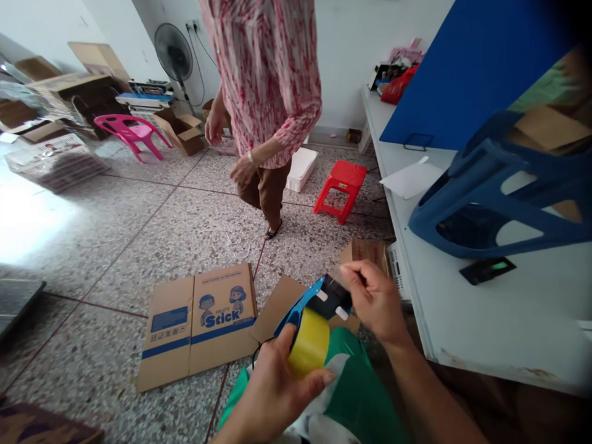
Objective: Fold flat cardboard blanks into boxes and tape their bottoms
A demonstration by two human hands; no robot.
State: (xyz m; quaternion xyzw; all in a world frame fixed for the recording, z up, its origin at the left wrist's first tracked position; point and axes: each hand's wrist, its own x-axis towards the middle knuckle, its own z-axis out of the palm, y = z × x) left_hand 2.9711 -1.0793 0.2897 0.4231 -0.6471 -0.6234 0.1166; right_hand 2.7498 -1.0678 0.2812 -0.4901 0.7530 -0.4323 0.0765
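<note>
My left hand [289,385] is wrapped around a blue and black tape dispenser [300,302] loaded with a wide yellow tape roll [311,340]. At the dispenser's front end, my right hand [372,299] is closed in a pinch, apparently on the clear loose end of the tape [341,277]; its edges are hard to make out. Both hands are above my lap, over green clothing [351,376]. Just beyond them lies a flattened cardboard box [222,308] printed "Fruity Stick", and a loose brown cardboard flap [283,302] shows behind the dispenser.
A person in a red-and-white patterned shirt [263,74] stands ahead. Near them are a red stool [342,188] and a white container [303,168]. On my right, a white table [490,320] bears an upturned blue stool [481,203]. A pink chair [134,132] stands farther left.
</note>
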